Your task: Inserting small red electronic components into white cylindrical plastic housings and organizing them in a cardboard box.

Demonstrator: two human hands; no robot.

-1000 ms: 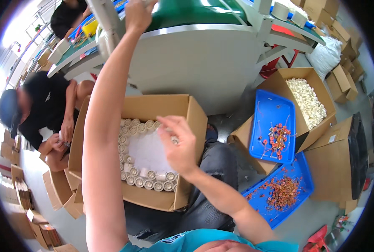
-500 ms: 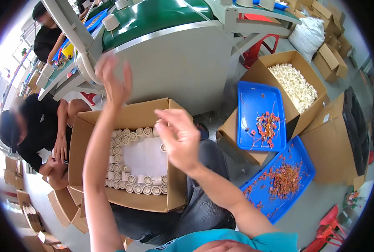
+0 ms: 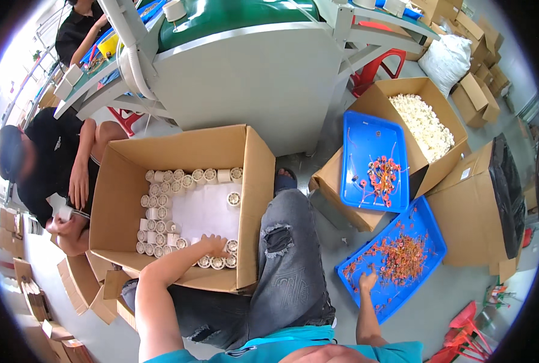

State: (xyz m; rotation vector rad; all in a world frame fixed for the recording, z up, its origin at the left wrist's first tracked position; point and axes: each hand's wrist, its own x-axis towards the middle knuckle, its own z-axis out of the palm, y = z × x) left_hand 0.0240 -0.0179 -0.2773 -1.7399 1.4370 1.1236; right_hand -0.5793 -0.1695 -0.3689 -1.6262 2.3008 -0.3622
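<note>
Cardboard fills the middle of my head view: an open carton with white cylinders lining its far, left and near sides around a bare white sheet. Most of them show spoked ends. One lone cylinder stands apart on the sheet, near the carton's right wall.

I see the left hand low inside the carton, fingers partly curled down at the near row of cylinders; from here I cannot tell whether they grip one. The right hand is at the left part of the nearer blue tray, thumb and fingers drawn close together, just beside the heap of orange-red wired parts. Whether anything is between those fingertips is too small for me to make out.

Beyond it, the farther blue tray carries a smaller heap of similar parts and rests on a cardboard box. Next to that I have a box of small cream pieces. On my left, a crouching co-worker holds something white.
</note>
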